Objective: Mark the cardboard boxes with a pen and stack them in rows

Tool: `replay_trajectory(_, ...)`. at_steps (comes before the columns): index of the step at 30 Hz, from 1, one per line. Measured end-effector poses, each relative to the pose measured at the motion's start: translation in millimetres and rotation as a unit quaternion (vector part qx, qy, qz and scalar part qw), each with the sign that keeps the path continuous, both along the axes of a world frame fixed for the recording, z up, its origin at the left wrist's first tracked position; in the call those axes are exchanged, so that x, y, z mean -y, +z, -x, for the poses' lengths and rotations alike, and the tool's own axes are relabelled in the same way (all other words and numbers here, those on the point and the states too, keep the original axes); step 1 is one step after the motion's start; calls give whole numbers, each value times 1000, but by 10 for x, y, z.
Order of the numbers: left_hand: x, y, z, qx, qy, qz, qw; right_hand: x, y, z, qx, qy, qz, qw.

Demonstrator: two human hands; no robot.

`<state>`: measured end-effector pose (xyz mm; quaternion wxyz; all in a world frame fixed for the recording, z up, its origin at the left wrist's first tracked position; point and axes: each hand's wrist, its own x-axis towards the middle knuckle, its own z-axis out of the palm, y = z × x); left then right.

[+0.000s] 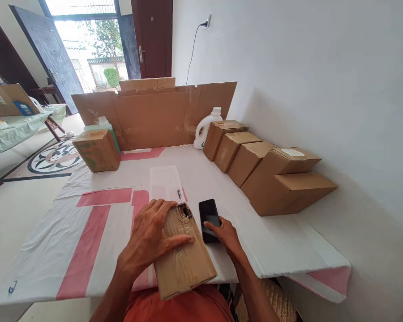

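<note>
A flattened, taped cardboard box (184,261) lies at the table's near edge, in front of me. My left hand (151,235) rests flat on top of it with the fingers spread, pressing it down. My right hand (226,235) is just right of the box, its fingertips touching the near end of a black phone (208,217) that lies screen-up on the table. A pen (180,195) pokes out beyond the far end of the box, on a white sheet of paper (164,182).
A white and pink cloth (97,223) covers the table. Several closed cardboard boxes (272,179) line the right wall. A white jug (206,127) and an upright cardboard sheet (154,114) stand at the back. A printed box (97,150) sits back left.
</note>
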<state>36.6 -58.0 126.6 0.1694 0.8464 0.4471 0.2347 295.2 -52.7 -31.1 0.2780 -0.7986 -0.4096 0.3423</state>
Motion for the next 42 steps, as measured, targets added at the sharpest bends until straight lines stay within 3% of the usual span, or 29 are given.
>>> replay_trajectory(4, 122, 5, 8, 4, -10, -17, 1000, 246, 144, 20, -161, 10, -47, 986)
replay_trajectory(7, 181, 11, 16, 7, -22, -19, 1000, 525, 426, 34, -376, -22, -95, 921)
replay_trajectory(9, 211, 20, 12, 6, -22, -14, 1000, 721, 655, 39, -465, -45, -117, 876)
replay_trajectory(14, 243, 44, -27, -3, -20, -15, 1000, 1121, 1136, 132, -562, -6, -101, 821)
replay_trajectory(19, 241, 47, -43, -9, -16, -25, 1000, 1253, 1451, 402, -659, 123, -73, 738)
replay_trajectory(23, 250, 58, -42, -8, -19, -32, 999, 1262, 1604, 607, -678, 142, -29, 721)
replay_trajectory(28, 254, 80, -60, -1, -27, -37, 999, 1261, 1659, 769, -717, 132, -18, 684)
replay_trajectory(30, 248, 76, -54, 2, -24, -31, 999, 1266, 1661, 762, -718, 112, -24, 687)
replay_trajectory(35, 179, 33, -3, -15, -13, -20, 1000, 1123, 1539, 440, -670, 64, -77, 736)
replay_trajectory(38, 109, 12, 20, -25, -4, -19, 999, 857, 1286, 169, -609, 14, -112, 785)
replay_trajectory(42, 6, -3, 36, -25, 1, -15, 1000, 478, 757, -60, -549, -58, -96, 828)
